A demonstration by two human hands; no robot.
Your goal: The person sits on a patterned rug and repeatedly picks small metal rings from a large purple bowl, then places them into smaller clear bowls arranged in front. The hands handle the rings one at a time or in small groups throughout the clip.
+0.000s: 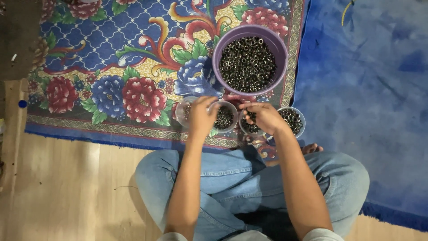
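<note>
Four little clear cups [225,117] sit just below the purple bowl [248,62] of metal rings [247,64]; left hand [201,117] and right hand [264,117] are curled over them, pinching rings I think. Bump one and rings scatter across the rug [111,67]

big bowl of rings [248,64] on rug [111,67], behind four small cups [224,117] in a row

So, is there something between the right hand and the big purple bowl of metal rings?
Nothing visible blocks it. The right hand is over a small clear cup, and the purple bowl stands just beyond it on the floral rug, open on top.
</note>
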